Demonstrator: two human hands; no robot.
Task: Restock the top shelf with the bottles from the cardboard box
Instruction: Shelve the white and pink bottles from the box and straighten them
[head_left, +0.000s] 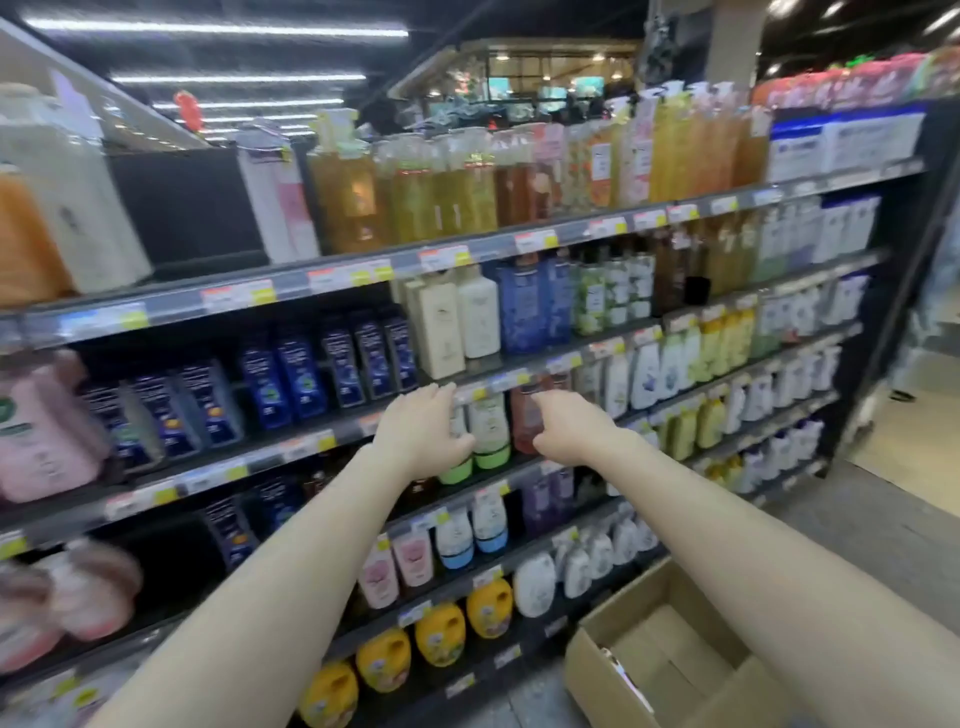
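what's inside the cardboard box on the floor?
The cardboard box shows bare flaps and what looks like a paper slip by its left wall; no bottles visible. The right forearm and the frame edge hide its near part.

The cardboard box (670, 654) is plain brown, matt paperboard. The amber bottles (415, 197) on the top shelf (363, 273) look like glossy clear plastic. The shelf edge is smooth grey, carrying glossy paper price tags (239, 296).
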